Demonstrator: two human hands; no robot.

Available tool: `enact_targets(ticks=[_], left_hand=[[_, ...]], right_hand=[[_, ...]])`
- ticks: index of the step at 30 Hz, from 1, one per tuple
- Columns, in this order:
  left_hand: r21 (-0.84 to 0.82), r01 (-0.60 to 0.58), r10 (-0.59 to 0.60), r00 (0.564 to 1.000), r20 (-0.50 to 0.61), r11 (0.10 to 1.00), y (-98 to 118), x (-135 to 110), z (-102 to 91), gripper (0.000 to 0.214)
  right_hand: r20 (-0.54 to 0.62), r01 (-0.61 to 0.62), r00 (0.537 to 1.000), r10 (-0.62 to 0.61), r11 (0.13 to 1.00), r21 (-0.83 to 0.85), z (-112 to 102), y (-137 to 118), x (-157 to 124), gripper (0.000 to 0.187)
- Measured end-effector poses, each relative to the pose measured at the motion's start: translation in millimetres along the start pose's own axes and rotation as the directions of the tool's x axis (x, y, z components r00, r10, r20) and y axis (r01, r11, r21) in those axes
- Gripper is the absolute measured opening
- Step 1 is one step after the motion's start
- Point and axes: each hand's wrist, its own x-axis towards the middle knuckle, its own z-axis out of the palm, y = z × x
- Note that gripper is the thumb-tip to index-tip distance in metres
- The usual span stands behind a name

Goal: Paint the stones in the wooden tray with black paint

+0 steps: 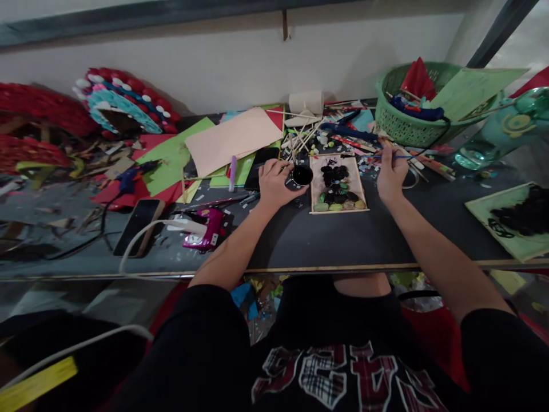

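My left hand (274,184) is curled around a small black paint cup (301,175) on the dark table. Just right of the cup lies a small pale board (359,189) covered with black and green pebbles (337,183). My right hand (391,174) is closed in a pinch on a thin blue-handled brush (377,156), which lies level over the board's far edge and points left.
A green basket (403,129) of craft stuff stands at the back right beside a green glass bottle (501,129). Another painted board (514,220) lies at right. Coloured papers (231,140), sticks, a phone (138,226), a white cable and red decorations (124,103) crowd the left.
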Motion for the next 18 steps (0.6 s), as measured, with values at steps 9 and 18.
enact_targets(ticks=[9, 18], left_hand=[[-0.021, -0.087, 0.087, 0.996, -0.007, 0.996, 13, -5, 5.1, 0.063], [-0.03, -0.091, 0.092, 0.996, 0.016, 0.995, 6, -2, 7.7, 0.063]], right_hand=[[0.051, 0.037, 0.998, -0.04, 0.998, 0.049, -8, -34, -3, 0.049], [0.272, 0.227, 0.934, -0.233, 0.972, 0.055, 1, -73, -34, 0.042]])
